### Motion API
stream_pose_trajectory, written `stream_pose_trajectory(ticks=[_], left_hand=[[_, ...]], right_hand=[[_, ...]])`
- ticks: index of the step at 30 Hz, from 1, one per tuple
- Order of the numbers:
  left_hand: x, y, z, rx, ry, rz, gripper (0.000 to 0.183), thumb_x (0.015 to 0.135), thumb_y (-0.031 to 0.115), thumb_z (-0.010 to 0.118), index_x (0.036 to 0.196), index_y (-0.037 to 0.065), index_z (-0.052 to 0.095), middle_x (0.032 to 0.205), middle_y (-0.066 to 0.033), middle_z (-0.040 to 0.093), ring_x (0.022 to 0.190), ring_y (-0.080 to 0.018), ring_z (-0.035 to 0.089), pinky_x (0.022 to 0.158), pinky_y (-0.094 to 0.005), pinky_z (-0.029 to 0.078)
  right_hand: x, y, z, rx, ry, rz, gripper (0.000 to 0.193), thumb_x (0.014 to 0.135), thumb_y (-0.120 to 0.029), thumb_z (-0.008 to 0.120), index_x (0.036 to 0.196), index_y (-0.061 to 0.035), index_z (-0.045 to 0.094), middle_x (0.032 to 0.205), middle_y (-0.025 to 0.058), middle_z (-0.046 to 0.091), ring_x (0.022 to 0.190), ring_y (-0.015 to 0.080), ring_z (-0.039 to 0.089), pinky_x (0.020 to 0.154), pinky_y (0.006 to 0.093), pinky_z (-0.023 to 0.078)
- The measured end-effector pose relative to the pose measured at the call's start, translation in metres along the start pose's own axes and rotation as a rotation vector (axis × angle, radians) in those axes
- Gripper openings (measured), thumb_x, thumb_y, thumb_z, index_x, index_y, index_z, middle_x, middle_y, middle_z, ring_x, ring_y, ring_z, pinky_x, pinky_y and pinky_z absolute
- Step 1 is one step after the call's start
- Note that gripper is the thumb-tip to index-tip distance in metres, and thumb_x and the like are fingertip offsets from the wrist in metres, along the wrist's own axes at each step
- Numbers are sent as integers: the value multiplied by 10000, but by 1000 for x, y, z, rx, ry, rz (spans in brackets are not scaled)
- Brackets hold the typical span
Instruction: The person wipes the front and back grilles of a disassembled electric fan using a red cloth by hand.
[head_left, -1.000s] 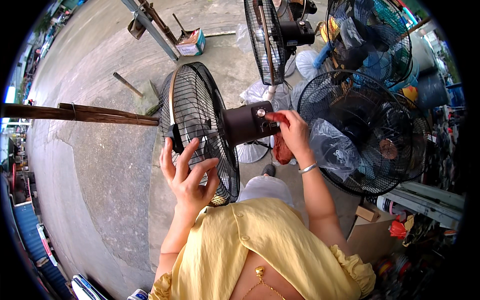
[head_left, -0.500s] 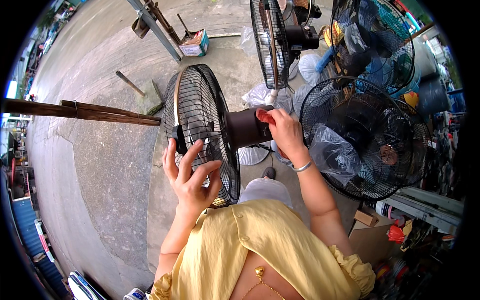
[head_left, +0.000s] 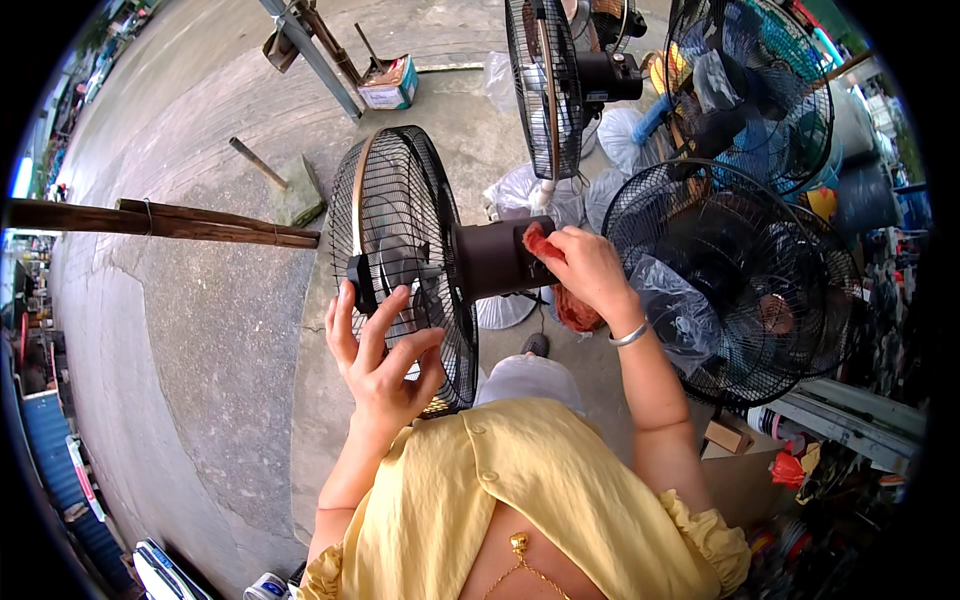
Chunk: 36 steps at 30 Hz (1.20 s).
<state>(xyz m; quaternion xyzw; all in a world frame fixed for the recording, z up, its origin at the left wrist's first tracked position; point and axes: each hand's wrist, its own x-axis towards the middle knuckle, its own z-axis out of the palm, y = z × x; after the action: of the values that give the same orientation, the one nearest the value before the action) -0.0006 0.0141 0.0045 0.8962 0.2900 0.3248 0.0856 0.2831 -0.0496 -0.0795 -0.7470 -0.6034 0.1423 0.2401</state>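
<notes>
Bare concrete floor [head_left: 230,330] spreads widely from seven to eleven o'clock. The wooden poles [head_left: 220,225] come in from nine o'clock and end just beside the fan [head_left: 385,205], leaving little room there. At two to three o'clock, a big black fan cage [head_left: 690,190] crowds the right hand [head_left: 595,275]; a standing fan [head_left: 545,100] closes in at twelve to one. The cage's six o'clock edge meets the yellow blouse [head_left: 450,480] in the view.

The fan in hand sits at ten o'clock from the middle, cage turned sideways. It has black wire, a copper-coloured band around the rim, a black clip [head_left: 361,284] and a dark brown motor housing [head_left: 495,258] pointing to three o'clock. The right fingers pinch a red cloth [head_left: 540,243] against the housing's end. The left hand [head_left: 385,370] has spread, bent fingers at the cage; I cannot tell whether they grip it.
</notes>
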Motion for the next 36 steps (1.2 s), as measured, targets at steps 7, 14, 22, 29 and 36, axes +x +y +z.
stream_pose_trajectory(ticks=[7, 14, 22, 29, 36], left_hand=[[2, -1, 4, -3, -1, -19, 210, 630, 108, 698, 817, 197, 733, 1275, -49, 625, 1396, -426, 325, 1117, -582, 249], [-1, -5, 2, -3, -3, -16, 211, 636, 111, 702, 825, 200, 731, 1283, -42, 621, 1393, -425, 327, 1115, -585, 253], [0, -5, 2, -13, -4, -10, 218, 636, 115, 705, 831, 207, 732, 1286, -43, 620, 1393, -421, 328, 1115, -583, 256], [2, -4, 0, -14, -10, -7, 223, 634, 123, 713, 836, 215, 734, 1282, -46, 622, 1395, -416, 328, 1130, -570, 237], [0, -5, 0, -18, -10, 10, 209, 639, 131, 721, 831, 212, 732, 1288, -43, 617, 1396, -414, 327, 1127, -574, 237]], right_hand=[[12, -1, -7, -31, -18, 100, 261, 872, -298, 675, 828, -42, 689, 787, 164, 646, 742, 370, 651, 669, 446, 512], [20, -6, -6, -31, -106, 53, 266, 872, -318, 680, 852, -53, 686, 860, 153, 671, 791, 347, 676, 703, 440, 526], [36, -8, 18, -23, 34, -41, 342, 863, -386, 682, 833, -46, 662, 855, 148, 670, 781, 369, 665, 675, 449, 525], [48, 16, 9, 16, 25, 21, 266, 821, -279, 743, 854, -24, 675, 836, 158, 643, 793, 357, 653, 676, 427, 507], [41, 11, 4, 71, -40, 62, 287, 842, -341, 718, 828, -56, 681, 825, 141, 652, 755, 345, 665, 673, 432, 526]])
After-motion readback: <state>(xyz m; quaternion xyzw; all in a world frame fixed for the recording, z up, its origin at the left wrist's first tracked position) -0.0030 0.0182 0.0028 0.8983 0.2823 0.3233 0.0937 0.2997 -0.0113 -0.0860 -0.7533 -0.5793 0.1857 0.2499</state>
